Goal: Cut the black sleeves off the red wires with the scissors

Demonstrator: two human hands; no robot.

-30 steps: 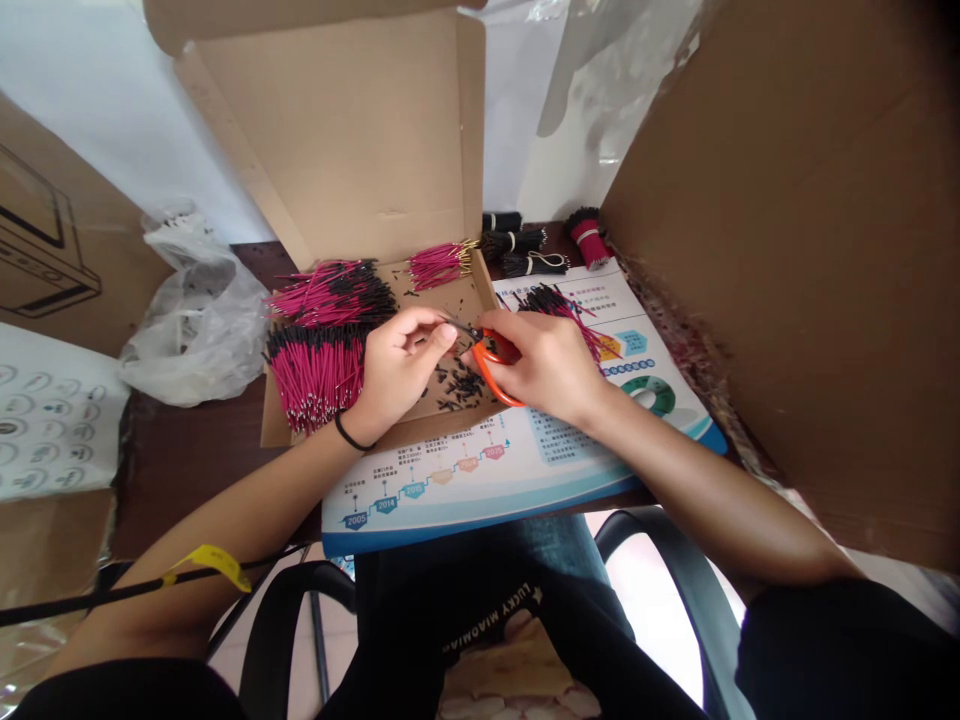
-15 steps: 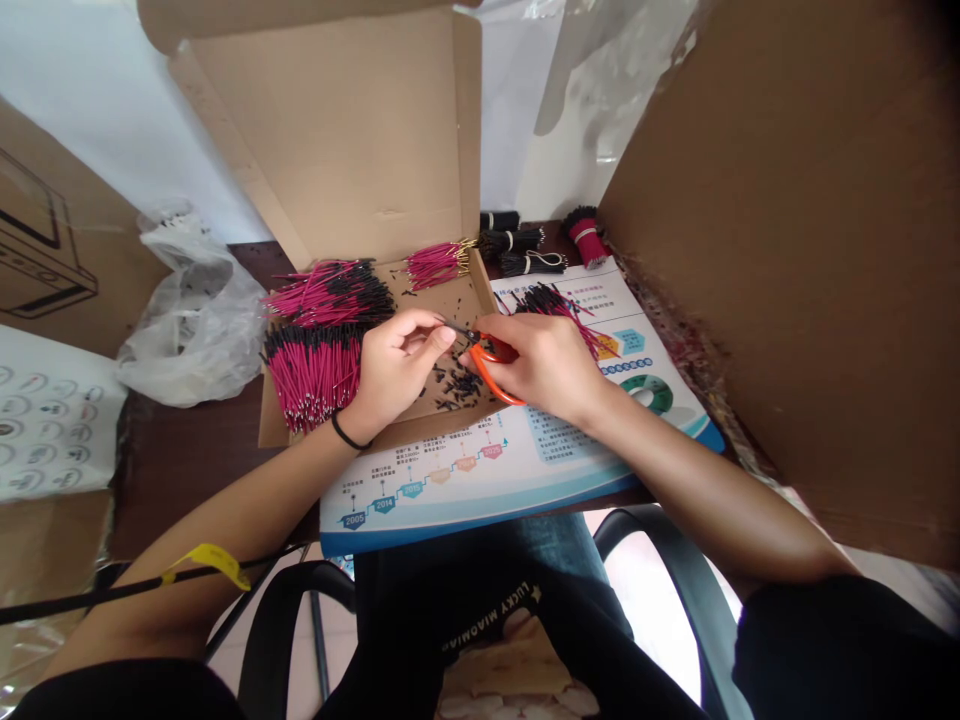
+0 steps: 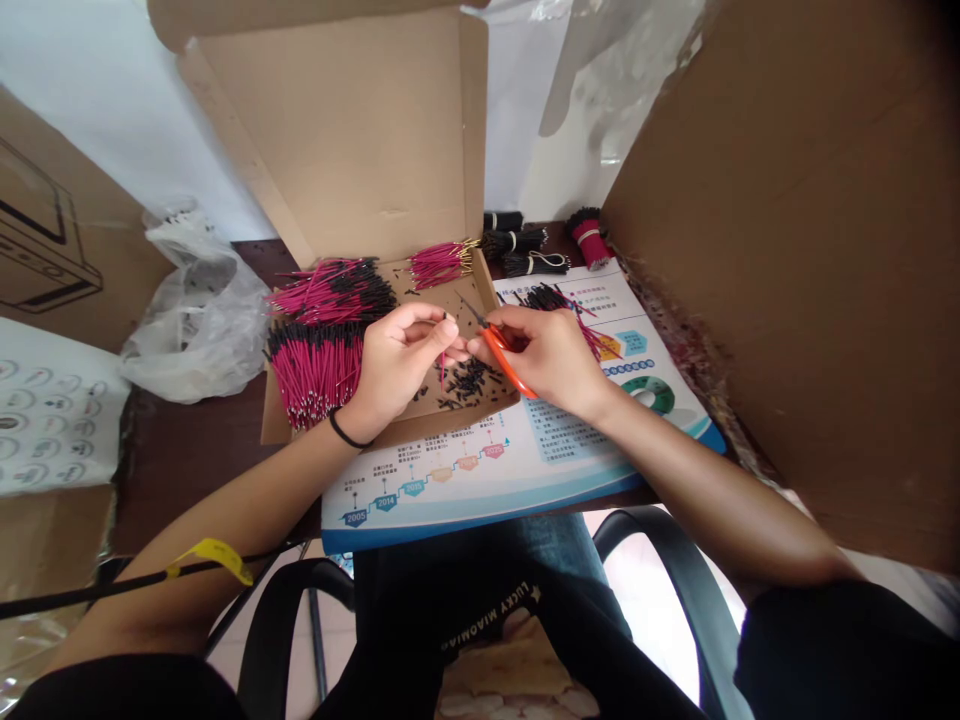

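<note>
My left hand (image 3: 396,372) pinches a single thin red wire (image 3: 442,350) at its fingertips, over an open cardboard box (image 3: 457,310). My right hand (image 3: 546,362) grips orange-handled scissors (image 3: 501,357), their blades pointing up-left and apart from the wire. Beneath the hands lies a scatter of black wire cuttings (image 3: 469,382). Two heaps of red wires with black ends (image 3: 315,372) fill the box's left side, and a gold-tipped bundle (image 3: 439,265) lies at its back.
A printed brochure (image 3: 577,440) lies under the box's right side, with loose wires (image 3: 551,298) on it. Tied wire bundles (image 3: 516,240) stand behind. A plastic bag (image 3: 199,310) sits left on the dark table (image 3: 195,460). A tall cardboard panel (image 3: 780,250) walls the right.
My hands have moved apart. The scissors have swung more upright and left the left fingertips, and a thin red wire now shows below those fingers.
</note>
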